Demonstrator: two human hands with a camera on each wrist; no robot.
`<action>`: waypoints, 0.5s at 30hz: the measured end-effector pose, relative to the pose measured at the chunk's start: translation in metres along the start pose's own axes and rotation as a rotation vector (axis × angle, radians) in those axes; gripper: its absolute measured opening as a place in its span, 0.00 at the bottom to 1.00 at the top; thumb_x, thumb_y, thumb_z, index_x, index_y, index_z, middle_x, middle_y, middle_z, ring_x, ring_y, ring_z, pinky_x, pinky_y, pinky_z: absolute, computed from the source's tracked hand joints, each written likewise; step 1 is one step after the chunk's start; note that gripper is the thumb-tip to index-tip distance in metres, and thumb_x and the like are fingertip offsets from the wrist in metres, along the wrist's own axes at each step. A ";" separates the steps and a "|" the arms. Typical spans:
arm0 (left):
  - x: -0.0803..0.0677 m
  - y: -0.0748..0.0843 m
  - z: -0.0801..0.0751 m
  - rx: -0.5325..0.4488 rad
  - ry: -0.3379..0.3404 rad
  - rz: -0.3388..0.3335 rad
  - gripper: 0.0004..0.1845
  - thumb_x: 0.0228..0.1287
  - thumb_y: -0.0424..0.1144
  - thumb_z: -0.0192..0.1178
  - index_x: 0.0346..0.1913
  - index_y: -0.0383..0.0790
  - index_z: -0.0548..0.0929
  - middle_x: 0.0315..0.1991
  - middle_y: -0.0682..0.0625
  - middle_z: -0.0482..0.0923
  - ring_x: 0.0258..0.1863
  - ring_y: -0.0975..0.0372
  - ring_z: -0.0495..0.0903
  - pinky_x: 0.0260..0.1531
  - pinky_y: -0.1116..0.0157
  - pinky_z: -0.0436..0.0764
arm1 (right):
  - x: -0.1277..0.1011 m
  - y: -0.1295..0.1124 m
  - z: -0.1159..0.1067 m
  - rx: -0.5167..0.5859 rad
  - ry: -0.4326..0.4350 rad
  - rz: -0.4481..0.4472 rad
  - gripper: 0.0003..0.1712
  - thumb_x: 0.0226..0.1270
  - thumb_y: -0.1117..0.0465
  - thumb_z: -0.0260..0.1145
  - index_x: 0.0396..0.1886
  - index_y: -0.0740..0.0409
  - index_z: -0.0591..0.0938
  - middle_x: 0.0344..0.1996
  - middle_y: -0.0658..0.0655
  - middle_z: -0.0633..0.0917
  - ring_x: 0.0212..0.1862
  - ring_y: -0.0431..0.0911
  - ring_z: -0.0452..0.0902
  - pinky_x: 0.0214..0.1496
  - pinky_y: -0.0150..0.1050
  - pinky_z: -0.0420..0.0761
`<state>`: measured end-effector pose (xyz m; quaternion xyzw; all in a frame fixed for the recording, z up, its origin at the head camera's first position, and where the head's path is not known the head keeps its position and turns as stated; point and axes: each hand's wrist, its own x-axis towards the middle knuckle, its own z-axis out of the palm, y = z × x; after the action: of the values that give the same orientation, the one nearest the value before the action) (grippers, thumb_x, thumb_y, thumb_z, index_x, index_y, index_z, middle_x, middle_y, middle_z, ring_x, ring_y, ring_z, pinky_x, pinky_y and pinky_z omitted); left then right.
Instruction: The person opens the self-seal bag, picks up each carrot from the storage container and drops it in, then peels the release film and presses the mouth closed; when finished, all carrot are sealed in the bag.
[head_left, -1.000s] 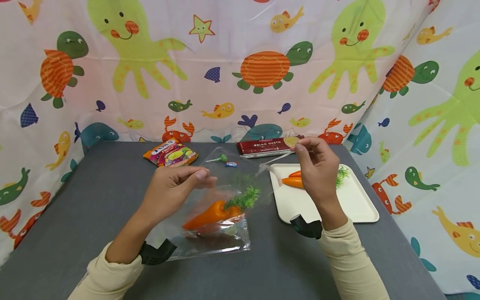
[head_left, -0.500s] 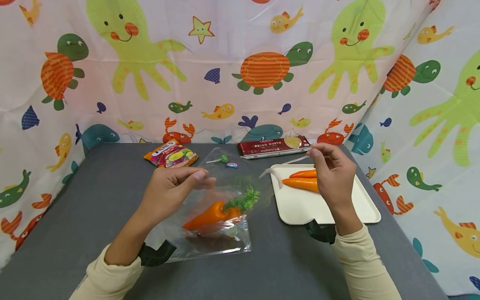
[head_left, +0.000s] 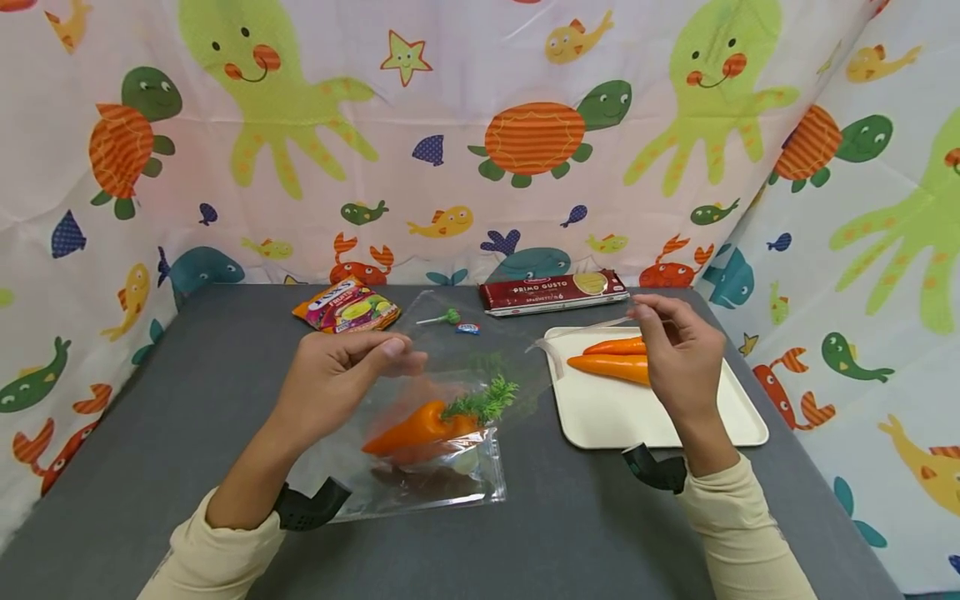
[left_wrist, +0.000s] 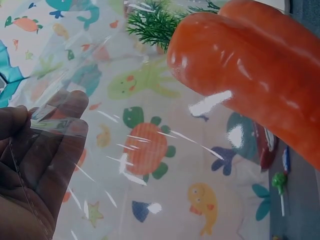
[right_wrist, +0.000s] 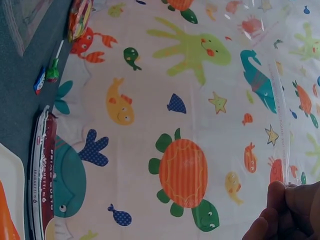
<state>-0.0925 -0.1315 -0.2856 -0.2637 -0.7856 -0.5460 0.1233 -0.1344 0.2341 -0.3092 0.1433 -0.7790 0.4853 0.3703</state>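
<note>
My left grip [head_left: 352,367] pinches one side of the mouth of a clear plastic bag [head_left: 420,467], fingers curled on the film; my right grip [head_left: 678,350] pinches the opposite edge of the mouth, held up above the tray [head_left: 600,417]. The bag's lower end lies on the grey surface [head_left: 187,400] near its front, and the mouth is stretched wide between the two grips. Inside the bag lies one orange carrot [head_left: 416,429] with green fronds, tilted, its leafy end pointing toward the tray. The white tray sits on the right part of the surface and carries two more carrots [head_left: 611,362] lying side by side, partly hidden by my right grip. At the back of the surface I note a colourful snack packet [head_left: 347,305], a green lollipop [head_left: 442,317], a small wrapped sweet [head_left: 467,328] just beside it, and a dark red spaghetti box [head_left: 553,292]. A cloth printed with octopuses, turtles, fish and crabs [head_left: 480,125] hangs behind the surface and along its right side.
</note>
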 end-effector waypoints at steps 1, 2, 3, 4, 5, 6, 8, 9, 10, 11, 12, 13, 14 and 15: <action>0.000 0.000 0.000 0.002 0.000 -0.003 0.10 0.69 0.31 0.59 0.47 0.36 0.87 0.35 0.55 0.87 0.39 0.62 0.86 0.09 0.65 0.56 | -0.001 0.001 -0.001 -0.004 0.002 0.006 0.10 0.69 0.70 0.63 0.46 0.68 0.84 0.35 0.57 0.85 0.32 0.42 0.75 0.33 0.26 0.73; 0.000 -0.001 0.000 0.004 0.001 -0.006 0.10 0.69 0.32 0.59 0.48 0.36 0.87 0.35 0.55 0.87 0.39 0.62 0.86 0.10 0.64 0.56 | -0.001 0.002 -0.002 -0.010 0.005 0.010 0.10 0.69 0.69 0.63 0.46 0.68 0.84 0.34 0.57 0.85 0.31 0.42 0.74 0.33 0.26 0.73; 0.000 -0.001 0.000 0.003 0.002 -0.006 0.10 0.69 0.32 0.59 0.47 0.36 0.87 0.35 0.55 0.87 0.39 0.62 0.86 0.10 0.64 0.57 | -0.001 0.003 -0.003 -0.014 0.008 0.017 0.10 0.69 0.69 0.63 0.46 0.68 0.84 0.34 0.56 0.85 0.30 0.42 0.73 0.33 0.26 0.73; 0.000 -0.001 0.000 0.000 0.003 -0.006 0.10 0.69 0.31 0.59 0.47 0.36 0.87 0.35 0.55 0.87 0.39 0.62 0.86 0.10 0.64 0.57 | -0.001 0.004 -0.005 -0.017 0.011 0.026 0.10 0.69 0.68 0.63 0.46 0.68 0.84 0.34 0.55 0.85 0.30 0.43 0.73 0.33 0.27 0.73; 0.000 -0.001 0.000 -0.001 0.003 -0.006 0.10 0.69 0.31 0.59 0.47 0.35 0.87 0.35 0.55 0.87 0.39 0.62 0.86 0.10 0.64 0.57 | -0.002 0.004 -0.006 -0.021 0.013 0.039 0.10 0.70 0.67 0.63 0.47 0.67 0.85 0.34 0.54 0.85 0.30 0.43 0.73 0.33 0.27 0.73; 0.000 -0.001 0.000 -0.005 0.004 -0.006 0.10 0.69 0.31 0.59 0.47 0.35 0.87 0.34 0.54 0.87 0.39 0.62 0.86 0.10 0.64 0.57 | -0.002 0.005 -0.008 -0.021 0.018 0.052 0.11 0.70 0.67 0.63 0.47 0.67 0.85 0.34 0.53 0.85 0.31 0.43 0.73 0.33 0.27 0.73; -0.001 -0.001 0.000 -0.012 0.007 -0.006 0.10 0.69 0.31 0.59 0.47 0.35 0.87 0.34 0.54 0.87 0.40 0.61 0.86 0.11 0.64 0.58 | -0.003 0.006 -0.011 -0.009 0.022 0.087 0.11 0.70 0.66 0.63 0.47 0.68 0.84 0.33 0.50 0.85 0.32 0.43 0.74 0.35 0.27 0.75; -0.001 -0.001 0.000 -0.017 0.009 -0.005 0.10 0.69 0.30 0.59 0.47 0.35 0.87 0.34 0.53 0.87 0.39 0.60 0.86 0.11 0.64 0.57 | -0.003 0.006 -0.013 0.006 0.023 0.109 0.12 0.70 0.65 0.63 0.47 0.68 0.84 0.33 0.49 0.85 0.33 0.44 0.74 0.36 0.27 0.75; -0.001 -0.001 0.000 -0.019 0.011 -0.007 0.10 0.69 0.30 0.59 0.47 0.35 0.87 0.34 0.53 0.87 0.40 0.60 0.86 0.11 0.64 0.57 | -0.003 0.006 -0.014 0.026 0.024 0.128 0.12 0.70 0.65 0.63 0.47 0.68 0.84 0.33 0.48 0.85 0.34 0.44 0.75 0.37 0.27 0.76; -0.001 -0.001 -0.001 -0.021 0.013 -0.007 0.10 0.69 0.30 0.59 0.47 0.35 0.87 0.34 0.52 0.87 0.40 0.60 0.86 0.11 0.64 0.58 | -0.003 0.006 -0.015 0.048 0.027 0.146 0.12 0.70 0.65 0.63 0.47 0.69 0.84 0.33 0.48 0.85 0.34 0.45 0.75 0.37 0.27 0.77; -0.002 -0.001 -0.001 -0.023 0.017 -0.006 0.10 0.69 0.30 0.59 0.47 0.35 0.87 0.34 0.52 0.87 0.40 0.60 0.86 0.11 0.64 0.58 | -0.003 0.006 -0.016 0.069 0.030 0.165 0.12 0.70 0.65 0.63 0.47 0.69 0.84 0.33 0.49 0.86 0.35 0.46 0.75 0.38 0.28 0.77; -0.002 -0.001 -0.001 -0.026 0.020 -0.005 0.10 0.68 0.29 0.59 0.47 0.35 0.87 0.34 0.51 0.87 0.40 0.59 0.86 0.11 0.64 0.58 | -0.003 0.005 -0.017 0.093 0.032 0.186 0.12 0.70 0.65 0.63 0.47 0.69 0.84 0.33 0.50 0.86 0.36 0.47 0.75 0.38 0.28 0.78; -0.002 -0.001 -0.001 -0.029 0.022 -0.005 0.10 0.68 0.29 0.59 0.47 0.34 0.87 0.34 0.51 0.87 0.40 0.59 0.86 0.10 0.65 0.59 | -0.002 0.005 -0.018 0.123 0.039 0.203 0.12 0.70 0.65 0.63 0.47 0.69 0.84 0.33 0.51 0.86 0.36 0.47 0.75 0.38 0.28 0.78; -0.002 0.000 -0.001 -0.032 0.022 -0.009 0.10 0.69 0.29 0.59 0.47 0.34 0.87 0.34 0.50 0.87 0.40 0.59 0.86 0.10 0.65 0.61 | -0.002 0.005 -0.019 0.156 0.047 0.217 0.11 0.70 0.65 0.63 0.46 0.68 0.84 0.33 0.52 0.86 0.36 0.48 0.74 0.38 0.28 0.78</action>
<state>-0.0915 -0.1332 -0.2863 -0.2561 -0.7763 -0.5621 0.1254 -0.1277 0.2531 -0.3087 0.0754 -0.7409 0.5848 0.3214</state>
